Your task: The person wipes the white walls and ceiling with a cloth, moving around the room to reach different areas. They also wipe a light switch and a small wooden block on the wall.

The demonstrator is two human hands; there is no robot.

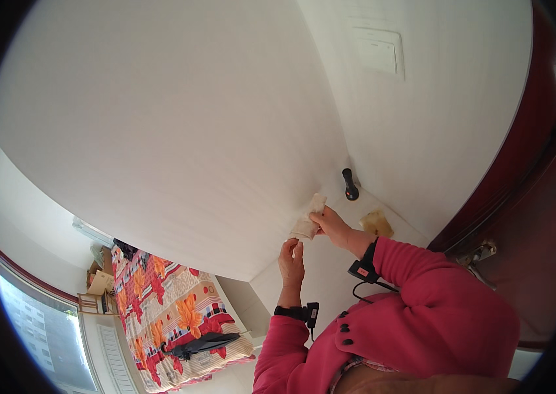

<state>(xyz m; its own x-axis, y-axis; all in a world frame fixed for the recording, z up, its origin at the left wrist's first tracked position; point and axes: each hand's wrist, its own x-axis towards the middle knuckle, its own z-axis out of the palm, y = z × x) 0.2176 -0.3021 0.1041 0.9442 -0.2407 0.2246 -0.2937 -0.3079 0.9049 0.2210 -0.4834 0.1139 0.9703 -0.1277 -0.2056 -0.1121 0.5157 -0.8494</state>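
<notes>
Here's a bright pink long-sleeved top (pixel 436 315), sleeves (pixel 288 345) reaching almost to the wrists! Dark buttons (pixel 346 328) dot the front, and a strip of patterned fabric (pixel 365 362) peeks out at the edge. Left wrist: black wristband (pixel 289 312), slim black module (pixel 312 315). Right wrist: another dark strap (pixel 370 256), a boxy black unit (pixel 357 273) flashing a red patch (pixel 363 271), black cable (pixel 355 291) looping away!

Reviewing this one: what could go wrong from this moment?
The pale, thin item could slip: the right hand grips it, while the left hand is only at its lower end. The black torch-shaped object and yellowish block appear close to the right hand and wrist, so either might get knocked, though depth is hard to judge.
</notes>
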